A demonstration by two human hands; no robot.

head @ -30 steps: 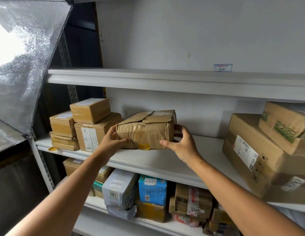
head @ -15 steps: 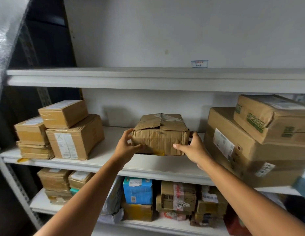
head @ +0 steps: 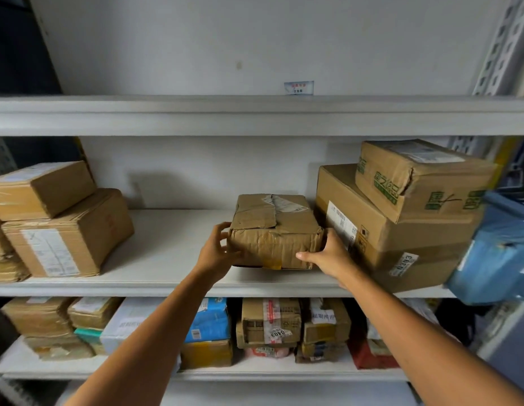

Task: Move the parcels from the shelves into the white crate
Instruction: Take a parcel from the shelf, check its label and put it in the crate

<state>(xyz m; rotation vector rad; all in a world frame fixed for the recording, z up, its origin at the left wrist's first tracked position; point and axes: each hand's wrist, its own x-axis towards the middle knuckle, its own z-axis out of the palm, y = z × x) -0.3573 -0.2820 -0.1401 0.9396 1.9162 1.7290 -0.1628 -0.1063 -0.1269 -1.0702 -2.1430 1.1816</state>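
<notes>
Head view. A crumpled parcel [head: 275, 230] sits between the two hands, above the front part of the middle shelf [head: 167, 285]. The left hand [head: 217, 253] curls round its left near corner and the right hand [head: 328, 256] clasps its right near corner, thumb laid along the front face. Both hands hold the one parcel, clamped from opposite sides. The two-sided hold likely suits a carton whose walls are dented and whose top flaps gape; squeezing one side alone could buckle it further.

A dark shadow lies under the near edge, so the parcel seems tipped or just raised, though whether it is wholly clear of the shelf cannot be told.

Just beyond the right hand stands a large carton [head: 401, 238] with a green-printed carton [head: 416, 177] tilted on top. The right-hand fingers work in the narrow gap beside this pile — a reason, in judgement, to draw the parcel straight toward the body.

Well off from the left hand a stack of taped boxes [head: 67, 232] stands on the same shelf. Below both forearms the lower shelf [head: 255, 375] carries more parcels.

The white crate is not in view — the step in hand is the pick-up, with the carry to come.
</notes>
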